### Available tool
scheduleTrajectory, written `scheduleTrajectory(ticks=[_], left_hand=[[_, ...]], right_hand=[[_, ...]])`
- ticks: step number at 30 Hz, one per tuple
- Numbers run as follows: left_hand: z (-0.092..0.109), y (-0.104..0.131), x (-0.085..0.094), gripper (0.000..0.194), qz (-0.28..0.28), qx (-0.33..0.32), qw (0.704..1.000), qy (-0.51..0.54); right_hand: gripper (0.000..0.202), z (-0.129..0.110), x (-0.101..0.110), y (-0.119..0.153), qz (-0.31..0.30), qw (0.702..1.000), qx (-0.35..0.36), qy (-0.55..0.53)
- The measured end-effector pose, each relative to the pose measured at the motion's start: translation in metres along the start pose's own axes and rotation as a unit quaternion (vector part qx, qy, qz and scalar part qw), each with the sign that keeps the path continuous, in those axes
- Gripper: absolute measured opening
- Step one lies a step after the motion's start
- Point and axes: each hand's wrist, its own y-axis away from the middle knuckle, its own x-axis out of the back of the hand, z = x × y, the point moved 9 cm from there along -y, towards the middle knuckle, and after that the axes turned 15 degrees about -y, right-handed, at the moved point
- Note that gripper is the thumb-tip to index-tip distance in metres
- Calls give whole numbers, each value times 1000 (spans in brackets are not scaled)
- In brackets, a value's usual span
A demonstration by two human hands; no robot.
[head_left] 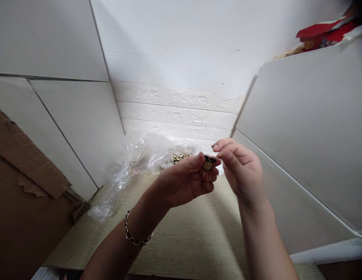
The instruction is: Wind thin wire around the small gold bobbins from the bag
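Note:
My left hand (189, 179) is closed around a small wire-wound coil (208, 165), a black piece with a yellowish block and thin copper-coloured wires sticking out. Loose wire ends hang below it over my fingers. Close by on the right, my right hand (242, 167) has its thumb and forefinger pinched together on a thin copper wire (218, 156) at the coil's edge. Behind my left hand lies a pile of small black and yellow pieces (180, 158), partly hidden by that hand.
Crumpled clear plastic bags (134, 159) lie at the back left of the table (181, 237). White cabinets (72, 112) stand left, and a white panel (303, 128) stands right with red cloth-like items (324, 35) on top. Torn cardboard (26, 155) is at far left. A brick-patterned wall (181, 105) closes the back.

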Motion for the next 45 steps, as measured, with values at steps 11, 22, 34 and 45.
scheduleTrajectory(ticks=[11, 22, 34, 45], left_hand=[[-2, 0, -2, 28, 8, 6, 1000, 15], [-2, 2, -5, 24, -3, 14, 999, 35], [-10, -1, -6, 24, -8, 30, 999, 45], [-12, -3, -7, 25, -13, 37, 997, 63]], right_hand=[[13, 8, -2, 0, 12, 998, -39, -44], [19, -1, 4, -2, 29, 999, 9, -31], [12, -14, -4, 2, -3, 1000, -7, 14], [9, -1, -4, 4, 6, 997, -63, -44]])
